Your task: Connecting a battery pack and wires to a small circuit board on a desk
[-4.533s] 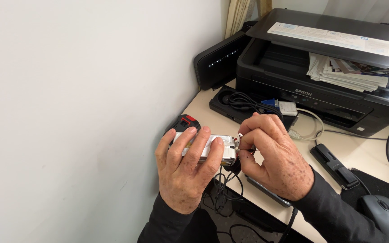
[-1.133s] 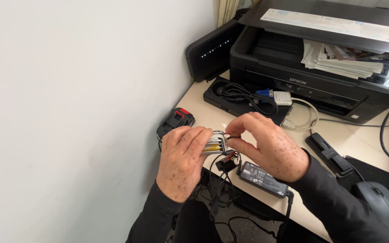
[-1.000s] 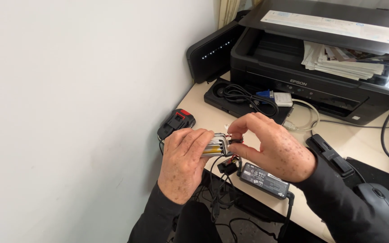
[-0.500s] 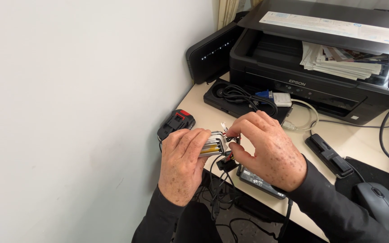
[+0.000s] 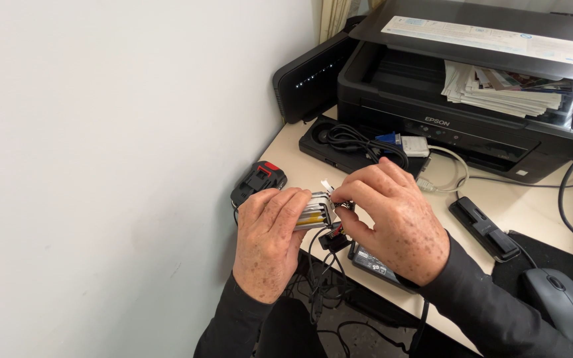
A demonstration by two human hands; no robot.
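The wall shuts off the left side, with a black-and-red battery wedged beside it. Behind the hands, a cable bundle and the printer block the worktop. A bare strip lies between the black bar and the printer; hanging cords crowd below the edge.

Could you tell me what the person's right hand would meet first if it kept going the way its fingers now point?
The right hand points leftward at the silver battery pack in the left hand; its fingertips seem already at the pack's wired end.
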